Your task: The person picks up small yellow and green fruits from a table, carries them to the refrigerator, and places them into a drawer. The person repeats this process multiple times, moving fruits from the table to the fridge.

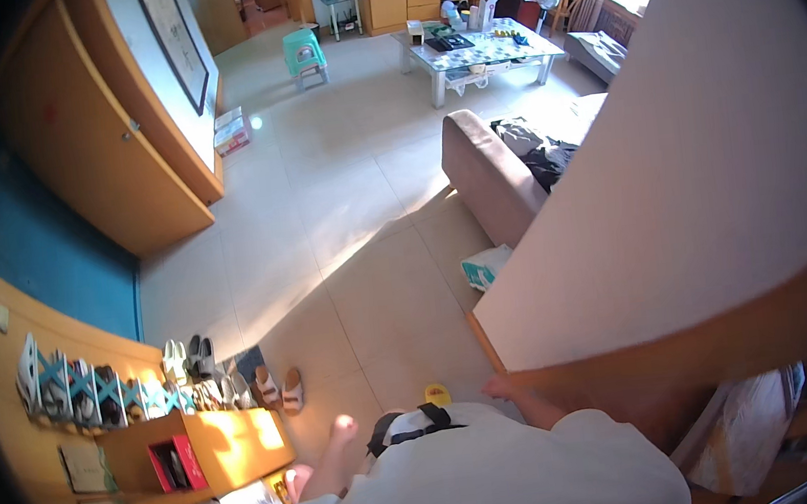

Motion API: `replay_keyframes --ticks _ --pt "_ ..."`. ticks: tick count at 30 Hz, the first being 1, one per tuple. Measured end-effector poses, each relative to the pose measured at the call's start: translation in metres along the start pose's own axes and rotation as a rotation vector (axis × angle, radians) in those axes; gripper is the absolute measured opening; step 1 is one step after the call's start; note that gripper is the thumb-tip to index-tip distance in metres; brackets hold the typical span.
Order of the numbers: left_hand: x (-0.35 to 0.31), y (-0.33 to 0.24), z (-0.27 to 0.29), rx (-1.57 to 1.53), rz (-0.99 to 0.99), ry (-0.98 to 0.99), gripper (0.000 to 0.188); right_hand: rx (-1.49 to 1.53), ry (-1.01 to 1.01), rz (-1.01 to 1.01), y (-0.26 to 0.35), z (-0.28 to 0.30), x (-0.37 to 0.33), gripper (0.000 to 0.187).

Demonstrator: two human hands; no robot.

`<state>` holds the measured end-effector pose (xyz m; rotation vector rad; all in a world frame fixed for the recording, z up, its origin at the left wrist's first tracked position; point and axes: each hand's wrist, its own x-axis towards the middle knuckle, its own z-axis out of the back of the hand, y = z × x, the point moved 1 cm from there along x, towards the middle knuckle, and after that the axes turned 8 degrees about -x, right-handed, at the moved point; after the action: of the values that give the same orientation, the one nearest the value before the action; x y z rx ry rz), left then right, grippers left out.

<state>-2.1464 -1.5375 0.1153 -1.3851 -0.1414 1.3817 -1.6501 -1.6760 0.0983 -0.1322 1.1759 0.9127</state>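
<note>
My left hand hangs in front of my white shirt with its fingers curled in, holding nothing, above the tiled floor. My right hand reaches out to the lower corner of a white wall panel with wooden trim, fingers resting on the trim's edge. A yellow slipper lies on the floor between the two hands. A black strap crosses my chest.
A low wooden shoe shelf with several shoes lines the left; a pair of sandals sits beside it. A brown sofa, a teal packet, a glass coffee table and a green stool stand farther off.
</note>
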Motion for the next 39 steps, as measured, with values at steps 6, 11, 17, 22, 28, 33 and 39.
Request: replay_keyframes --ticks 6,11,17,22,28,33,39 --pt "0.007 -0.021 0.042 0.035 0.743 0.137 0.019 -0.006 0.246 -0.084 0.079 0.104 -0.014 0.027" --pt "0.104 -0.083 0.102 -0.041 0.829 0.124 0.022 -0.023 0.214 -0.073 0.108 0.184 0.063 0.029" --pt "0.402 -0.225 0.201 -0.404 0.441 0.149 0.025 0.1 0.017 -0.123 0.144 0.28 0.143 0.032" --pt "0.593 -0.467 0.197 -0.075 -0.332 -0.262 0.017 0.113 0.045 -0.139 0.191 0.366 0.21 0.035" --pt "0.687 -0.716 0.14 0.146 -0.596 -0.008 0.013 0.056 0.177 -0.113 0.253 0.494 0.304 0.038" --pt "0.737 -0.703 0.143 0.465 -0.355 0.094 0.014 -0.147 0.333 -0.103 0.323 0.671 0.339 0.041" --pt "0.789 -0.665 0.219 0.399 0.526 0.285 0.017 0.233 0.269 0.067 0.274 0.739 0.468 0.035"
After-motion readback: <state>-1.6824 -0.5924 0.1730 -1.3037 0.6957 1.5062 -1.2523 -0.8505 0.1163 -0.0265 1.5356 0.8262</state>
